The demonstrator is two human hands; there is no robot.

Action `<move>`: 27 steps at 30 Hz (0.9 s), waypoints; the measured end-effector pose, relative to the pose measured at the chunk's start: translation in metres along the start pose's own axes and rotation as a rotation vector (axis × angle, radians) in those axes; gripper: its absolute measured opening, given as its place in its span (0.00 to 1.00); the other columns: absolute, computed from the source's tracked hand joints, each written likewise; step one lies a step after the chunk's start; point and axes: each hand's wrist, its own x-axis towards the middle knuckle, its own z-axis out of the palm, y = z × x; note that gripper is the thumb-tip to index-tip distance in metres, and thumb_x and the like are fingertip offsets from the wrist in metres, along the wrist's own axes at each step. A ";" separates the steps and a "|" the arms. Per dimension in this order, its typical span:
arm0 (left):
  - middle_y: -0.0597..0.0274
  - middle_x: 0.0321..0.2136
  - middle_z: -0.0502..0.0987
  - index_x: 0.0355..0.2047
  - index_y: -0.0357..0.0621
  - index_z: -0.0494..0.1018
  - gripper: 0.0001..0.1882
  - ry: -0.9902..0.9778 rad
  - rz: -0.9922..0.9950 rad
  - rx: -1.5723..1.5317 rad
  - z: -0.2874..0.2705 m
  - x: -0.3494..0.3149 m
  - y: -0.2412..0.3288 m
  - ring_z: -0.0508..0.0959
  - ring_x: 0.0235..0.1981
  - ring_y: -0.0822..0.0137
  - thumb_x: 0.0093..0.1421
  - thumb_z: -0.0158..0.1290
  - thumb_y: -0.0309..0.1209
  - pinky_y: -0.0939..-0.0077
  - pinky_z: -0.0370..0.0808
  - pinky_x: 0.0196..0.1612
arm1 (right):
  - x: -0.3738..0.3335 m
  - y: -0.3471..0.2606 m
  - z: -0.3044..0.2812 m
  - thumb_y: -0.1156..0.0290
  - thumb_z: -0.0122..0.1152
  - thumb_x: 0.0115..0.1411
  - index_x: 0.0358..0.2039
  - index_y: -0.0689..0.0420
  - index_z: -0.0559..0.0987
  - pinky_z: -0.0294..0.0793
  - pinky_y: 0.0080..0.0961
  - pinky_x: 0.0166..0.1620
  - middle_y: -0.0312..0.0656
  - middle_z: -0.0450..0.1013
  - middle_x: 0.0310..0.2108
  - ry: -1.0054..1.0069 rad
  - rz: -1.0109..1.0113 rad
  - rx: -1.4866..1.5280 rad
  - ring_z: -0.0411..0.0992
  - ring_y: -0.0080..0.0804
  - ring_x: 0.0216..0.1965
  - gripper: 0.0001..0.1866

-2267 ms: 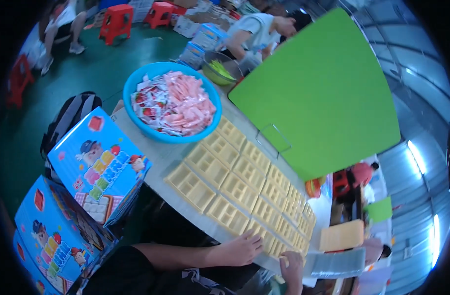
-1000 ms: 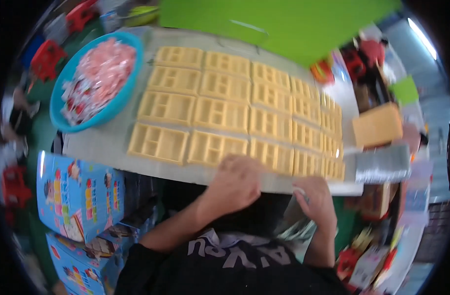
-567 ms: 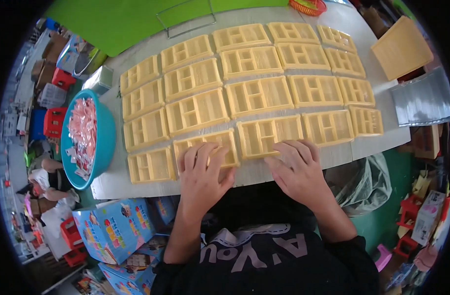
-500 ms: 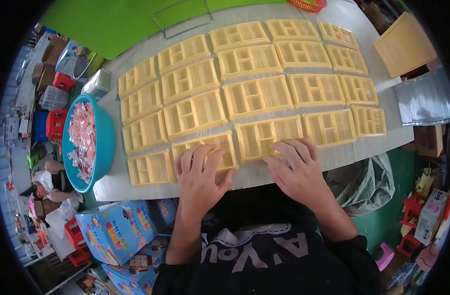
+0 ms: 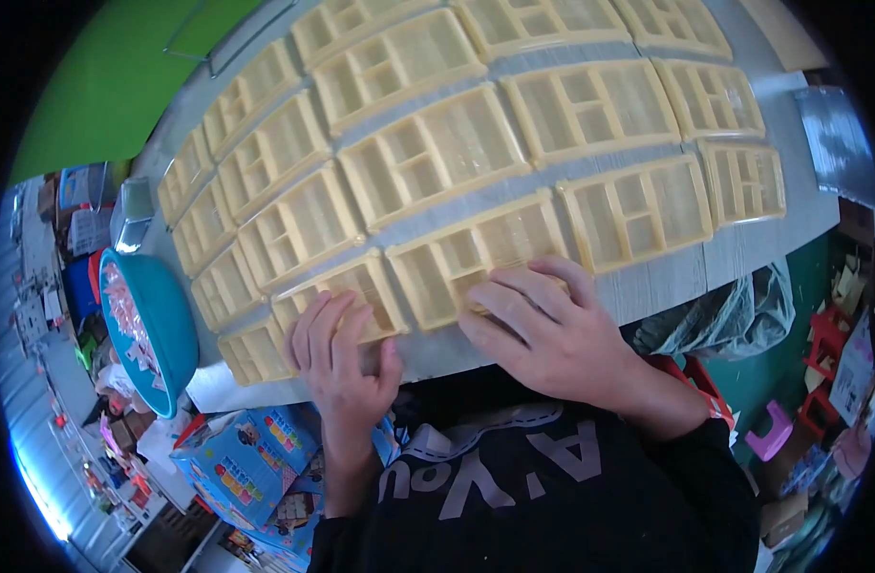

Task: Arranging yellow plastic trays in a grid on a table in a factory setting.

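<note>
Rows of pale yellow compartment trays cover the table, each with small cells beside larger ones. My left hand lies over the near edge of a front-row tray, its fingers stretched and thumb apart. My right hand rests on the near rim of the neighbouring tray, fingers bent but apart. Neither hand lifts a tray. My fingers hide part of both trays' near cells. Another front-row tray sits to the right of my right hand.
A teal basin of small pink packets stands at the table's left. Blue printed boxes are stacked below the near left edge. A clear plastic bag hangs by the right front edge. A green surface lies at the far left.
The view has turned and come closer, so trays and basin appear shifted. My right hand has moved left along its tray's near rim; my left hand stays on the same tray.
</note>
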 end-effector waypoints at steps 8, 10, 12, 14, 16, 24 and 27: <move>0.55 0.50 0.76 0.46 0.44 0.76 0.19 0.015 0.015 0.050 -0.001 -0.006 -0.001 0.72 0.55 0.50 0.55 0.59 0.35 0.51 0.64 0.61 | 0.001 -0.001 0.002 0.66 0.60 0.58 0.44 0.50 0.81 0.67 0.38 0.61 0.36 0.72 0.52 0.023 -0.011 -0.025 0.68 0.32 0.58 0.13; 0.55 0.50 0.76 0.46 0.44 0.76 0.18 0.019 0.019 0.039 0.000 -0.006 0.000 0.72 0.55 0.50 0.55 0.59 0.35 0.52 0.64 0.61 | 0.004 -0.001 0.001 0.66 0.59 0.58 0.44 0.50 0.80 0.67 0.40 0.61 0.37 0.72 0.52 -0.019 0.011 0.013 0.68 0.34 0.58 0.13; 0.56 0.50 0.76 0.46 0.45 0.76 0.18 0.026 0.016 0.037 0.000 -0.006 -0.001 0.72 0.55 0.50 0.55 0.59 0.35 0.52 0.64 0.60 | 0.003 -0.002 0.002 0.67 0.60 0.57 0.44 0.51 0.80 0.67 0.40 0.61 0.37 0.72 0.52 -0.013 0.012 0.008 0.68 0.34 0.58 0.13; 0.56 0.50 0.75 0.46 0.45 0.77 0.18 0.019 0.000 0.013 0.000 -0.005 0.002 0.72 0.55 0.50 0.56 0.59 0.35 0.53 0.63 0.60 | 0.003 -0.004 0.003 0.67 0.60 0.57 0.43 0.51 0.80 0.67 0.41 0.61 0.38 0.72 0.51 -0.005 0.006 0.005 0.68 0.35 0.58 0.13; 0.56 0.50 0.75 0.46 0.45 0.77 0.18 0.026 0.001 0.012 -0.002 -0.003 0.002 0.72 0.55 0.50 0.55 0.59 0.35 0.53 0.63 0.60 | 0.002 -0.004 0.004 0.69 0.62 0.55 0.43 0.51 0.80 0.66 0.42 0.62 0.38 0.72 0.51 0.042 0.025 0.020 0.69 0.37 0.58 0.14; 0.59 0.49 0.76 0.45 0.48 0.78 0.17 0.087 -0.041 -0.016 0.000 -0.012 -0.004 0.73 0.53 0.54 0.54 0.60 0.35 0.56 0.65 0.58 | 0.008 -0.014 0.007 0.72 0.67 0.52 0.43 0.52 0.80 0.66 0.45 0.61 0.39 0.72 0.50 0.001 0.006 0.007 0.70 0.42 0.57 0.16; 0.62 0.48 0.76 0.45 0.51 0.78 0.17 0.099 -0.076 -0.026 0.000 -0.010 -0.005 0.74 0.51 0.57 0.54 0.61 0.34 0.58 0.67 0.55 | 0.010 -0.015 0.002 0.73 0.66 0.53 0.44 0.53 0.79 0.66 0.46 0.60 0.41 0.73 0.50 -0.015 0.008 -0.004 0.70 0.44 0.56 0.16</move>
